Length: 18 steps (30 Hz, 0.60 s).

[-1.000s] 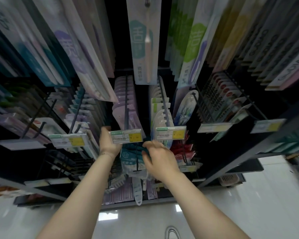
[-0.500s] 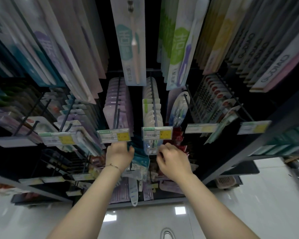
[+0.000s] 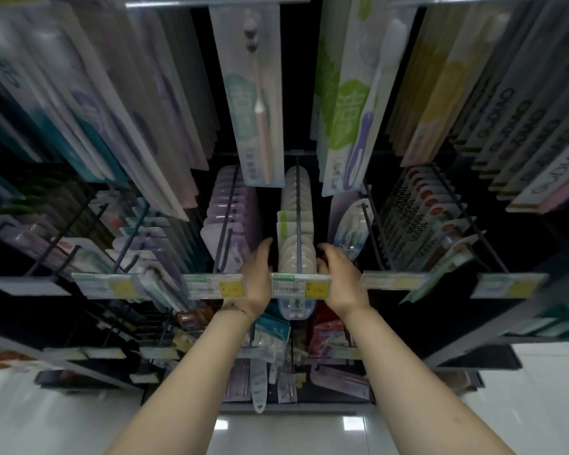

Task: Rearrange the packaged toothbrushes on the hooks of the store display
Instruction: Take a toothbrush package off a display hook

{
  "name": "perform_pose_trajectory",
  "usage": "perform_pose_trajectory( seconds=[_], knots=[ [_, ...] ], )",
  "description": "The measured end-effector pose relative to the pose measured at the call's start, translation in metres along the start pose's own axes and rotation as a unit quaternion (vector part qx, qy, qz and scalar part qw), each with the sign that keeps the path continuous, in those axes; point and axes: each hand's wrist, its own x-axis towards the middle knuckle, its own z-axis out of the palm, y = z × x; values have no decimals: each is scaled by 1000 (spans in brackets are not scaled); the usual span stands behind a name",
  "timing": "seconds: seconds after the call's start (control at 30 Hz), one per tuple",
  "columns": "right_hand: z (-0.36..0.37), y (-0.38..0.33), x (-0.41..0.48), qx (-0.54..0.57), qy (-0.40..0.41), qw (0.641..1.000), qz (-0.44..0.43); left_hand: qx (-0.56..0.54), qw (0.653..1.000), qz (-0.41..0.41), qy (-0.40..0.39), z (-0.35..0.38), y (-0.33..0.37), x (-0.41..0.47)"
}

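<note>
Centrally, the row of pale toothbrush packs (image 3: 294, 254) is flanked by both hands, which are held apart: the left hand (image 3: 257, 277) is laid with straight fingers against its left side, while the right hand (image 3: 340, 277) is curled round its right edge. The packs are hung on the middle hook (image 3: 298, 192), behind a yellow-and-white price tag (image 3: 301, 285), with lilac packs (image 3: 234, 218) hung just beside on the left.
</note>
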Motion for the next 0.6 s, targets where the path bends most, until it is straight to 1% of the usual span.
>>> perform_pose_trajectory(
  seconds=[0.1, 0.2, 0.3, 0.43, 0.6],
  knots=[
    [0, 4, 13, 4, 10, 1000, -21, -73, 997, 14, 34, 2, -4, 10],
    [3, 8, 22, 31, 18, 999, -37, -98, 992, 35, 76, -4, 4, 13],
    [5, 11, 28, 43, 30, 997, -50, -124, 988, 55, 76, -8, 10, 16],
    [7, 12, 34, 85, 54, 992, -71, -122, 987, 67, 77, -6, 6, 22],
    [6, 13, 42, 154, 35, 984, -81, -128, 985, 71, 87, -4, 4, 21]
  ],
)
